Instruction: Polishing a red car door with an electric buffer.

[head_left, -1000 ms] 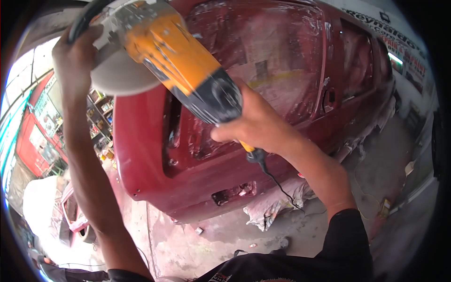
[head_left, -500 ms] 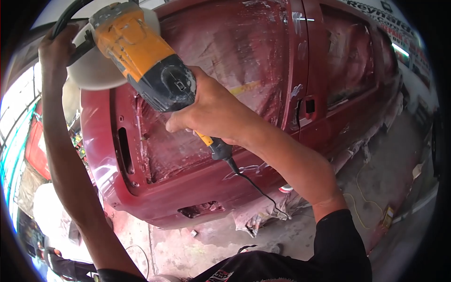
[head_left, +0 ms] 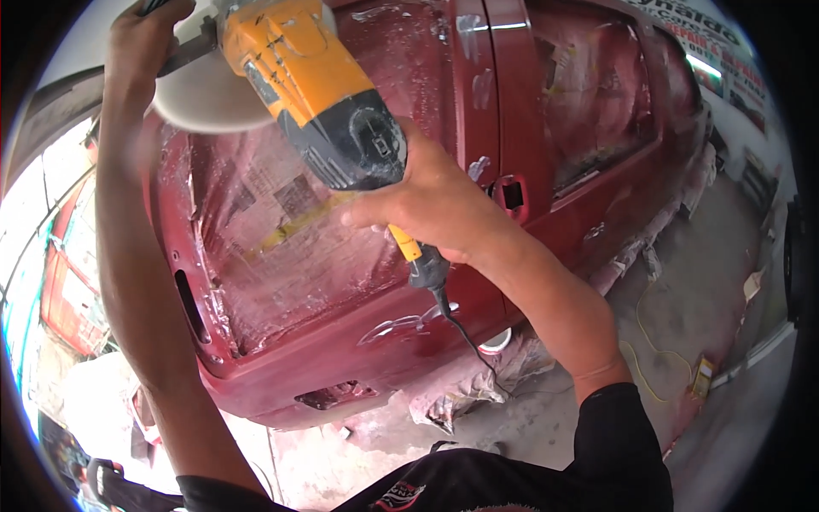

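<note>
A yellow-and-black polisher (head_left: 303,64) slants across the upper part of the view, over the dark red van body (head_left: 324,299). Its round pale pad (head_left: 213,98) is smeared, as if spinning, near the top of the van; whether it touches the paint I cannot tell. My left hand (head_left: 143,43) is closed around the tool's dark front handle at the top left, partly cut off by the frame. My right hand (head_left: 431,192) wraps the rear grip, with thumb and fingers below the dark housing. A black cord (head_left: 465,333) trails down from the grip.
Plastic film and paper cover the van's windows (head_left: 281,183). A black-rimmed door handle recess (head_left: 512,196) is at the right. Crumpled sheeting (head_left: 448,405) lies along the van's lower edge. A yellow cable (head_left: 640,324) runs over the concrete floor near a yellow box (head_left: 702,377).
The polisher and both hands have moved right along the van. The van sits farther left in view, showing more of the papered window. Both hands keep their hold.
</note>
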`<state>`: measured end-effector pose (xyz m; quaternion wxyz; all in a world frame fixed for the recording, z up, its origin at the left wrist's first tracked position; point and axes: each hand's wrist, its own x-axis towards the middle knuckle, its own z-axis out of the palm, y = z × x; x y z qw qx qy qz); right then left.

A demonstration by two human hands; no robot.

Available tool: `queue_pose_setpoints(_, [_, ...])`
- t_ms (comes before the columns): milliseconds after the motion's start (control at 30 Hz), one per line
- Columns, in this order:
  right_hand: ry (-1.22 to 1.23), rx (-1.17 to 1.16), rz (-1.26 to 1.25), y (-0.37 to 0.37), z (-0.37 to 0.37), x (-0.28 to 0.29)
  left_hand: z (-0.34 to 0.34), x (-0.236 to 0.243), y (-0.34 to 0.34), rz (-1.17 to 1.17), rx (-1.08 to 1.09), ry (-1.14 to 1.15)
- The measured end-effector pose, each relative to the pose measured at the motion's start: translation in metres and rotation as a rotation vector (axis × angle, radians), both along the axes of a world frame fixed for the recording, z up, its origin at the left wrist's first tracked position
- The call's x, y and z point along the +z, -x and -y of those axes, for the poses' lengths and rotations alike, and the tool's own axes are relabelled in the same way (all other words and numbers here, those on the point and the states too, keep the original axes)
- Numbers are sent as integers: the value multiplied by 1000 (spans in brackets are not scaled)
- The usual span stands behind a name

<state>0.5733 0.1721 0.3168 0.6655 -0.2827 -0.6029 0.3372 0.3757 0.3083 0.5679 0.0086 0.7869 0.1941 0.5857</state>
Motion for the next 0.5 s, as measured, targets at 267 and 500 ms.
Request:
queue_pose_setpoints(267, [51, -113, 32, -75, 3, 15, 26, -7, -104, 105, -51, -90])
queue_pose_setpoints(500, [181, -113, 234, -127, 5, 59, 17, 5, -121, 45, -75, -152])
